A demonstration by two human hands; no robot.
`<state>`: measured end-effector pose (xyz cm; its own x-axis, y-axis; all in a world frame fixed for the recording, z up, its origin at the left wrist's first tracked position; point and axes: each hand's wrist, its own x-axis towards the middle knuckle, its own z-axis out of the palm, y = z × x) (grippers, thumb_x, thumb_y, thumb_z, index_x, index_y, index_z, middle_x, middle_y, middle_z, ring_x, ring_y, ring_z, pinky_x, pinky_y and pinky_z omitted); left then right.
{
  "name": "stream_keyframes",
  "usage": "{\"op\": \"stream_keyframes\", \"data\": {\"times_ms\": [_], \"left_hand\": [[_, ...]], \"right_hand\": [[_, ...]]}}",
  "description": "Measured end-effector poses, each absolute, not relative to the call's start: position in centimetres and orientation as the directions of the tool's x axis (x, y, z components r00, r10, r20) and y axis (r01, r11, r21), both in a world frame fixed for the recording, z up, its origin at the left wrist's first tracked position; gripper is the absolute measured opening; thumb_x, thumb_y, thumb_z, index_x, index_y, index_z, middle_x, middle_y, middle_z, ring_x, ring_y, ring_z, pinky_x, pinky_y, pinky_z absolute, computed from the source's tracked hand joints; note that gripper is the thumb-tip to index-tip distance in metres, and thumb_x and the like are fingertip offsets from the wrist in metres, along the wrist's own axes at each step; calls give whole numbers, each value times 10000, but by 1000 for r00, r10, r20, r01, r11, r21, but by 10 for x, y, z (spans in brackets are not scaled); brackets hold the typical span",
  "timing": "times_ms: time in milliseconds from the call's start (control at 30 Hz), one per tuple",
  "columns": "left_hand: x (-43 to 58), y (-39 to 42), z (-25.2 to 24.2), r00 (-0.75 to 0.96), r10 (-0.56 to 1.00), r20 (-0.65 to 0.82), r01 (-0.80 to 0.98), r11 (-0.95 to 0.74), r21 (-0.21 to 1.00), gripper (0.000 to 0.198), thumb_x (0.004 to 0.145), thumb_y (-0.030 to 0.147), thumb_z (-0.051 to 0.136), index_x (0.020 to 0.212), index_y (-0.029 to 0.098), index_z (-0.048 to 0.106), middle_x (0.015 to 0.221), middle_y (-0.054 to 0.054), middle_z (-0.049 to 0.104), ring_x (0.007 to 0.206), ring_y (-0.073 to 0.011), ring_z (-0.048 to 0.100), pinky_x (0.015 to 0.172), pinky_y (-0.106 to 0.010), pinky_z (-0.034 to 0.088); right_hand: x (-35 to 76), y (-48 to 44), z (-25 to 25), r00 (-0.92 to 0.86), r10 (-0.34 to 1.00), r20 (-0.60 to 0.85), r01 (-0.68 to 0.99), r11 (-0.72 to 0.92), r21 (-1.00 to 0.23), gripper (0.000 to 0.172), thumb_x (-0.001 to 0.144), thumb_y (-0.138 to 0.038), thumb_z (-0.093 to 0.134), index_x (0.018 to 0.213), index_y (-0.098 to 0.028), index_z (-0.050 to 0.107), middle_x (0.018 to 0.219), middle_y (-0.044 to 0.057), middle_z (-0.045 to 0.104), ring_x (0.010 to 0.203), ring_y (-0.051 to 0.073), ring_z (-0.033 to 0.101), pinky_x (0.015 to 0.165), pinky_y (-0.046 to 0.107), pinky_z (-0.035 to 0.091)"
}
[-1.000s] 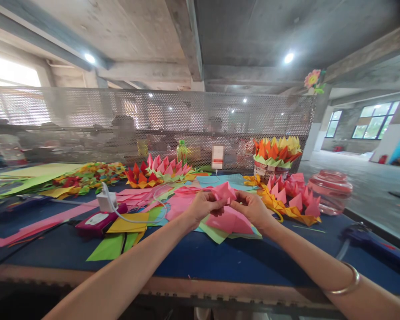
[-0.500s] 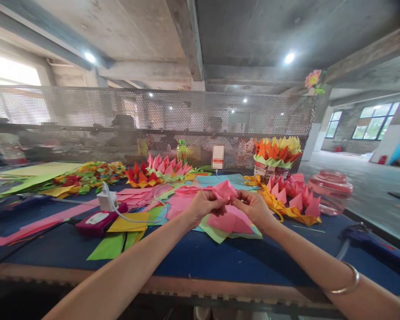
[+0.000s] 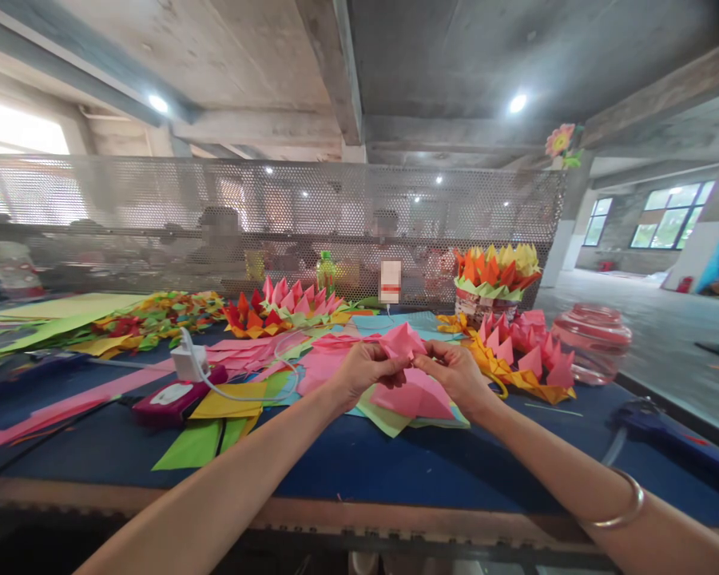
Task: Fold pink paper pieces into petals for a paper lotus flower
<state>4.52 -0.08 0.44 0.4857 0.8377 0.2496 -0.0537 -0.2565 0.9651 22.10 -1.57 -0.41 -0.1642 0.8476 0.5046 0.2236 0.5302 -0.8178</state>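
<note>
Between my two hands is a small folded piece of pink paper (image 3: pixel 403 340), held up over the table. My left hand (image 3: pixel 368 371) pinches its left side with thumb and fingers. From the other side, my right hand (image 3: pixel 455 371) grips its lower right edge, thumb pressed inward. Below them lie loose pink paper sheets (image 3: pixel 416 395) on top of a pale green sheet (image 3: pixel 389 417). To the right of my right hand rest pink folded-paper petals (image 3: pixel 530 351) set on a yellow-orange folded base (image 3: pixel 545 387).
A purple power strip (image 3: pixel 171 403) with a white charger (image 3: pixel 188 359) sits left on the blue tabletop (image 3: pixel 359 471). Blue glue guns (image 3: pixel 677 439) lie at both sides. A pink clear jar (image 3: pixel 593 343) and a paper-flower basket (image 3: pixel 494 291) stand right. Behind rises a perforated metal screen (image 3: pixel 311 200).
The view has shifted very slightly. Both hands keep the same grip on the folded pink paper, with no clear change in its shape.
</note>
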Motion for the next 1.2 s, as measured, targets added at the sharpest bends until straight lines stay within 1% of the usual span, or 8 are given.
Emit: {"op": "stream_keyframes", "data": {"times_ms": [133,333,433,533,700,833,1000,1200], "left_hand": [[46,-1,5,485,829,278,-48,-293,955,347,673,425,674,629,84,632,583,-60,610,520,-105,535,534,-226,420],[47,-3,8,477,820,317,-54,-332,942,359,664,440,672,641,85,632,560,-44,597,506,-100,521,522,-222,412],[48,-2,6,479,818,318,-53,-335,941,350,672,438,666,665,89,636,560,-37,594,503,-98,516,518,-221,408],[48,-3,6,471,822,320,-64,-329,942,336,673,426,669,644,95,622,557,-32,589,504,-96,514,521,-221,406],[47,-4,8,447,842,301,-67,-304,950,331,659,412,681,605,96,599,541,-32,585,503,-95,511,527,-222,401],[47,-2,7,445,845,297,-55,-305,951,324,661,401,677,589,97,589,539,-40,589,503,-102,517,525,-225,397],[47,-1,6,469,829,305,-28,-332,943,300,660,384,675,613,94,612,555,-38,591,511,-102,513,531,-229,399],[50,-3,6,443,828,345,28,-397,918,285,645,371,687,586,103,613,532,-23,580,511,-93,507,543,-220,403]], "right_hand": [[221,-16,-4,-163,850,501,207,526,-825,215,775,-367,577,797,-164,644,780,25,651,771,170,575,731,292,424],[217,-19,0,-130,853,505,173,521,-836,239,788,-375,549,711,-164,633,678,8,591,671,135,520,636,254,402],[216,-19,1,-126,851,509,182,524,-832,286,807,-383,512,652,-163,611,641,4,563,621,120,482,597,244,383],[217,-18,1,-144,854,499,206,519,-829,295,807,-401,505,662,-163,602,645,1,554,598,113,462,577,240,373],[218,-17,0,-172,854,492,267,521,-811,317,809,-441,496,717,-158,605,664,5,554,602,114,459,560,234,373],[218,-18,1,-159,851,501,360,523,-773,305,762,-450,555,729,-155,625,645,10,575,618,130,479,550,236,370],[218,-18,1,-159,843,514,365,534,-762,290,763,-423,552,706,-150,633,628,8,587,624,138,504,561,239,371],[220,-18,-2,-151,858,491,340,511,-789,260,770,-395,552,704,-154,627,661,6,595,618,131,505,553,234,364]]}}
